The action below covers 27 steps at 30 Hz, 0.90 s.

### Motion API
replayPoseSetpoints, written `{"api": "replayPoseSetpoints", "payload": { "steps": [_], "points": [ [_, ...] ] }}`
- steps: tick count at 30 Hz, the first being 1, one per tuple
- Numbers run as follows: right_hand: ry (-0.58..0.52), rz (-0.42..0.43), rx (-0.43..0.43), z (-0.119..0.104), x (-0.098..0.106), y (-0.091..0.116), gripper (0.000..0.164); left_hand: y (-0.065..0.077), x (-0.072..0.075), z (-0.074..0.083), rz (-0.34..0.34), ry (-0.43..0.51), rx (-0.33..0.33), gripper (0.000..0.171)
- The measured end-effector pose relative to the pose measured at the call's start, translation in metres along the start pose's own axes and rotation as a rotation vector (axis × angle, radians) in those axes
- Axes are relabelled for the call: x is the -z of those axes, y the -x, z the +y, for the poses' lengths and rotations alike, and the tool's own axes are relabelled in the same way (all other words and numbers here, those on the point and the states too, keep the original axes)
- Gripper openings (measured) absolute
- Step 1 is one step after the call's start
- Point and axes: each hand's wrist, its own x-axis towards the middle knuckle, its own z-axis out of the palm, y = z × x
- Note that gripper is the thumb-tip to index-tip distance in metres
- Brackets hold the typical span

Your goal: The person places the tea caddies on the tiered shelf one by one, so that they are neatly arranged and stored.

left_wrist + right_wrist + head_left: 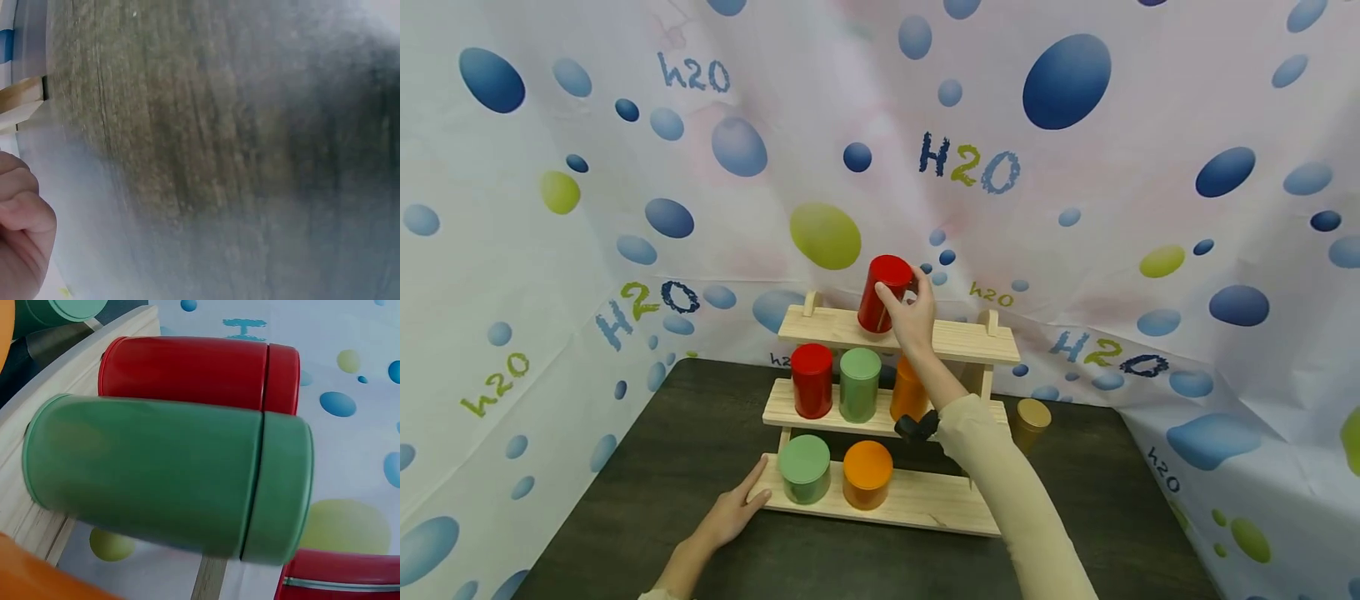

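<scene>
A red canister (pixel 880 296) is gripped by my right hand (pixel 912 321), thumb at its front and fingers round its right side. It leans slightly, its base overlapping the top board of a tiered wooden shelf (pixel 958 337). My left hand (pixel 730 512) holds the left end of the shelf's bottom board, thumb near the front corner; bent fingers show in the left wrist view. On the middle tier stand a red canister (pixel 812 382), a green canister (pixel 859 385) and an orange canister (pixel 907 390) partly hidden by my right arm. Below stand a green canister (pixel 805 471) and an orange canister (pixel 867 477).
A gold-lidded canister (pixel 1032 414) stands on the dark table (pixel 700 400) right of the shelf, partly behind my right sleeve. Upright wooden tabs (pixel 990 322) rise near both ends of the top board. A bubble-printed sheet (pixel 880 117) hangs behind and beside the table.
</scene>
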Motion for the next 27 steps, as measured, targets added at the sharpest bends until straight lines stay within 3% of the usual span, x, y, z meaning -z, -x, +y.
{"api": "replayPoseSetpoints", "payload": {
  "steps": [11, 20, 27],
  "points": [
    [0.007, -0.078, -0.088, -0.005, -0.031, -0.005, 0.054, 0.016, -0.001, -0.003, 0.043, 0.115, -0.015, 0.059],
    [0.033, -0.124, -0.100, -0.004, -0.051, -0.004, 0.053, 0.016, -0.001, -0.009, 0.038, 0.102, -0.027, 0.058],
    [0.089, -0.167, -0.096, -0.001, -0.060, -0.004, 0.052, 0.015, -0.004, -0.012, 0.033, 0.148, -0.016, 0.058]
  ]
}}
